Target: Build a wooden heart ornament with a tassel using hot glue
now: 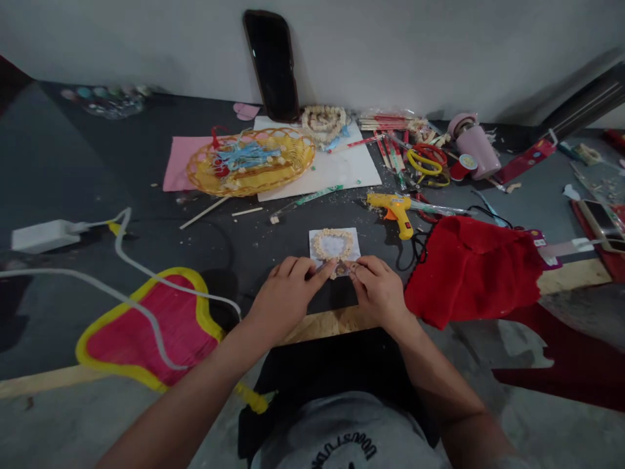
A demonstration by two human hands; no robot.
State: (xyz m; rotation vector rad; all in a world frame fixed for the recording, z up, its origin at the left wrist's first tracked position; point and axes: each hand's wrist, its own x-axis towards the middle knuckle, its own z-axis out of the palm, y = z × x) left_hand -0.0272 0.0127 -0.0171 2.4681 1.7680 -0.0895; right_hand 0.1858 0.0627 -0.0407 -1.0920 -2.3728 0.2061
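A white paper square (355, 242) lies near the table's front edge, bearing a heart-like ring of small pale chips (349, 242), perhaps wood. My left hand (291, 286) comes in from the left, its curled fingers and thumb meeting at the ring's near edge. From the other side, my right hand (378, 286) is closed, thumb and forefinger pinched at the paper's near right corner. Some small dark-and-tan bits show between the two sets of fingertips. What exactly each hand holds is too small and partly hidden to make out.
A yellow glue gun (398, 210) lies beyond my right hand, and a red cloth (473, 270) sits right of it. Behind are a wicker basket (297, 170) with blue cords, a leaning phone (273, 65) and scissors (424, 163). White cables (146, 312) cross a pink-and-yellow fan (188, 312) at left.
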